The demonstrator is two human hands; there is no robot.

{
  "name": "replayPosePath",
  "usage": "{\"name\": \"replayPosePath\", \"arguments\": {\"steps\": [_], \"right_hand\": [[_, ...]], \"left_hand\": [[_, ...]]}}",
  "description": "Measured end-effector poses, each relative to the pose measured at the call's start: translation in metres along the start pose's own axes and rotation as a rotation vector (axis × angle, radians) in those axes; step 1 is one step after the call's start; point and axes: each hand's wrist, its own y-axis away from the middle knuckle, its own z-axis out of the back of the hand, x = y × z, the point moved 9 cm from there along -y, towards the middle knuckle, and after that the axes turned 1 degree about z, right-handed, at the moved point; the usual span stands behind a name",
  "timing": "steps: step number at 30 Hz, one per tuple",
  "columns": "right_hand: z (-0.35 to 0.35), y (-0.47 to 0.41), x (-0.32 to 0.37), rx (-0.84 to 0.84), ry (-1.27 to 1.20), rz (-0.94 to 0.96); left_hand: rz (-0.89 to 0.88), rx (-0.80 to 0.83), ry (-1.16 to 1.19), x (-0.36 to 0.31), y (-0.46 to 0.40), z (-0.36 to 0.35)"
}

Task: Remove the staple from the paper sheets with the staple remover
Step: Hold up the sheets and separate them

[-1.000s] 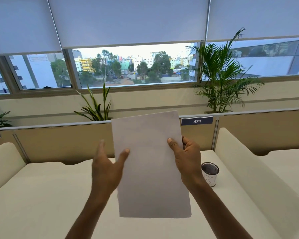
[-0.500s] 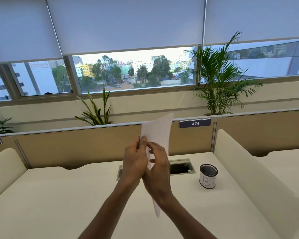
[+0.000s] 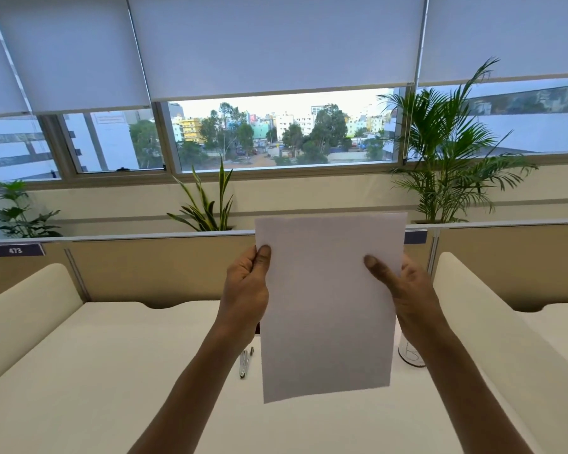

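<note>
I hold the white paper sheets (image 3: 327, 306) upright in the air above the desk, their flat face toward me. My left hand (image 3: 248, 290) pinches the left edge near the top. My right hand (image 3: 404, 290) grips the right edge, thumb on the front. No staple shows on the side that faces me. A metal staple remover (image 3: 244, 362) lies on the white desk (image 3: 79, 371) below, just left of the sheets' lower edge and partly behind my left forearm.
A small cup (image 3: 410, 353) with a drawn mark stands on the desk behind my right wrist. Padded cream dividers (image 3: 492, 322) flank the desk on both sides. A tan partition (image 3: 145, 267) runs along the back, with potted plants (image 3: 446, 158) and windows beyond.
The sheets were turned edge-on between my close-together hands half a second ago; now they face me flat with my hands spread to the two side edges. The camera tilted slightly.
</note>
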Motion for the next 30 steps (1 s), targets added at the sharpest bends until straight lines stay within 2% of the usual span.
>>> {"name": "replayPosePath", "arguments": {"steps": [1, 6, 13, 17, 30], "right_hand": [[0.0, 0.001, 0.0, 0.023, -0.019, -0.012], [0.002, 0.005, 0.006, -0.071, -0.028, 0.062], [-0.012, 0.014, 0.017, -0.055, 0.015, 0.096], [-0.016, 0.017, 0.017, -0.063, 0.033, 0.093], [-0.022, 0.021, 0.023, -0.072, 0.023, 0.117]], "left_hand": [[0.0, 0.012, 0.01, -0.002, 0.001, 0.0], [0.0, 0.024, 0.094, -0.013, 0.007, 0.005], [-0.06, -0.138, 0.224, -0.03, 0.011, 0.025], [-0.089, -0.187, 0.249, -0.034, 0.014, 0.032], [-0.109, -0.189, 0.23, -0.035, 0.015, 0.038]]}}
